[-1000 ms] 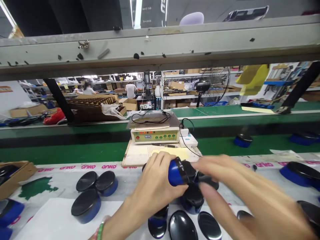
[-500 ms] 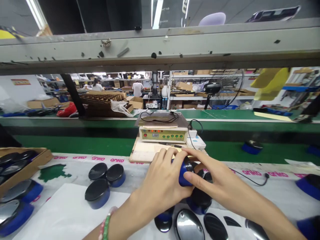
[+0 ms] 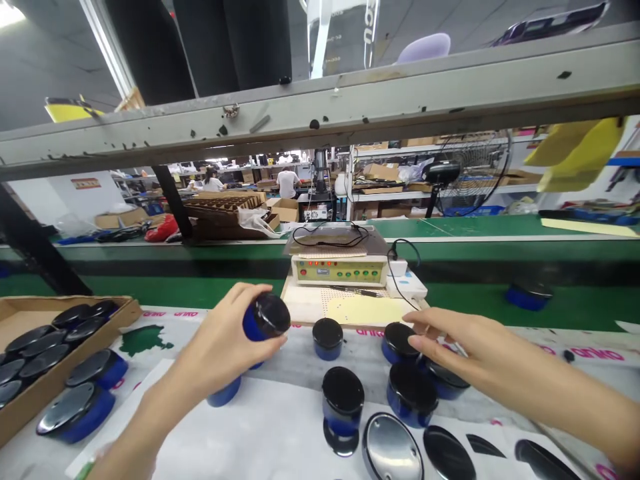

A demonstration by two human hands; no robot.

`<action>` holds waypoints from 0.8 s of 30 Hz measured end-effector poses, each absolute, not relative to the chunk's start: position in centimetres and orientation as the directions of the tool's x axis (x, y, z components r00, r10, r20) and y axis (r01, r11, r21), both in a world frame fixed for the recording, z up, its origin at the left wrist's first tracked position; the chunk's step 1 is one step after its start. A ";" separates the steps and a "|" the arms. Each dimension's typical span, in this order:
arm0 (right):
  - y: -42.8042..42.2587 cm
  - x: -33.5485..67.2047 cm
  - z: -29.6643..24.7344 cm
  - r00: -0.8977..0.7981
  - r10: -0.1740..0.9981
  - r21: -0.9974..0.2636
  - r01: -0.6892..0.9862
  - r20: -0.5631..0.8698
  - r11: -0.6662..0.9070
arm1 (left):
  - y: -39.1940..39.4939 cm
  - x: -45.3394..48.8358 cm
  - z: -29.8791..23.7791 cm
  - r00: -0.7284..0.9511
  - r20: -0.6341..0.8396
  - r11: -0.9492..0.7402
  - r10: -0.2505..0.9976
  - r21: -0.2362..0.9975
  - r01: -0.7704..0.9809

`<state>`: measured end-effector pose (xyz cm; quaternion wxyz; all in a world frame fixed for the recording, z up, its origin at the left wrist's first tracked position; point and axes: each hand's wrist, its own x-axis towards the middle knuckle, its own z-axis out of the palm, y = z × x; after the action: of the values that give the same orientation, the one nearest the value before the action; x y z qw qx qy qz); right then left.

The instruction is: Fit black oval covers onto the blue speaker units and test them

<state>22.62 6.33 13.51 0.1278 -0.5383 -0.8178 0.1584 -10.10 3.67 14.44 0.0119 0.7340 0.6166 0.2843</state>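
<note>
My left hand [image 3: 227, 333] is closed around a round blue case with a glossy black top [image 3: 270, 317], held tilted above the bench. Beneath that hand, another blue case [image 3: 225, 393] is partly hidden. My right hand [image 3: 455, 343] has its thumb and fingers apart at the edge of a black-topped case [image 3: 397, 340]; whether they touch it is unclear. Close by it stand two more such cases, one in front [image 3: 413, 393] and one partly under the hand [image 3: 447, 380]. Between my hands are a small case [image 3: 328, 338] and a taller-looking one [image 3: 343, 397].
A shiny oval cover [image 3: 393, 447] and dark oval pieces [image 3: 450, 453] lie at the front. At left, a cardboard box [image 3: 131, 310] holds several black-topped pieces. A panel device with buttons [image 3: 340, 271] stands behind, under a shelf beam [image 3: 400, 100]. On the green belt rests a blue case [image 3: 529, 295].
My hands were together around one blue case; now they are apart. The left has moved left with a case, the right has moved right. The view has shifted and tilted.
</note>
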 end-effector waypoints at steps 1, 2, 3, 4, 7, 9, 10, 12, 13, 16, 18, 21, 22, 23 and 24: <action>6.2 22.4 13.7 -0.399 0.916 -0.395 0.836 0.038 0.381 | 3.2 -10.0 13.6 0.076 0.402 -0.238 0.913 0.371 0.898; 6.1 22.1 13.9 -0.410 0.911 -0.398 0.828 0.049 0.395 | 2.9 -9.7 12.8 0.076 0.412 -0.241 0.908 0.367 0.898; 5.9 21.8 13.9 -0.424 0.903 -0.404 0.816 0.070 0.414 | 2.5 -9.3 12.2 0.086 0.428 -0.255 0.900 0.356 0.899; 5.7 21.6 13.9 -0.441 0.893 -0.411 0.800 0.093 0.438 | 2.2 -8.9 11.8 0.107 0.446 -0.278 0.889 0.340 0.898; 5.5 21.6 13.3 -0.488 0.862 -0.425 0.757 0.140 0.497 | 1.8 -7.5 11.3 0.196 0.453 -0.358 0.870 0.307 0.882; 5.8 22.2 12.7 -0.490 0.861 -0.438 0.751 0.134 0.495 | 1.8 -7.0 11.2 0.221 0.417 -0.378 0.882 0.345 0.859; 6.0 22.5 12.4 -0.482 0.867 -0.444 0.754 0.127 0.485 | 1.8 -6.9 11.2 0.219 0.392 -0.375 0.893 0.383 0.844; 6.4 23.0 12.2 -0.460 0.880 -0.448 0.767 0.116 0.460 | 2.0 -6.8 11.0 0.204 0.345 -0.356 0.916 0.467 0.809; 6.5 23.1 12.1 -0.449 0.886 -0.445 0.774 0.115 0.450 | 2.0 -6.7 10.9 0.196 0.329 -0.346 0.924 0.498 0.795; 6.3 22.7 12.4 -0.446 0.888 -0.427 0.786 0.111 0.448 | 2.0 -6.2 10.7 0.207 0.318 -0.351 0.925 0.509 0.786; 5.9 22.3 12.5 -0.471 0.878 -0.423 0.780 0.089 0.461 | 2.0 -5.9 10.6 0.238 0.329 -0.377 0.914 0.466 0.801; 5.7 22.4 12.5 -0.486 0.872 -0.409 0.785 0.060 0.466 | 2.4 -6.0 10.0 0.252 0.312 -0.370 0.916 0.412 0.833; 5.9 22.6 12.4 -0.477 0.878 -0.391 0.800 0.047 0.455 | 2.5 -6.4 9.6 0.238 0.299 -0.347 0.924 0.396 0.850; 6.2 22.9 12.3 -0.460 0.887 -0.368 0.820 0.032 0.438 | 2.7 -7.0 9.1 0.216 0.287 -0.318 0.933 0.378 0.869; 6.6 23.2 12.1 -0.439 0.898 -0.341 0.842 0.018 0.418 | 2.9 -7.6 8.4 0.194 0.279 -0.289 0.941 0.358 0.888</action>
<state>23.23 6.62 12.06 0.0992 -0.5204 -0.8362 0.1421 -7.64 2.92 8.39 0.0583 0.7703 0.5934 0.2261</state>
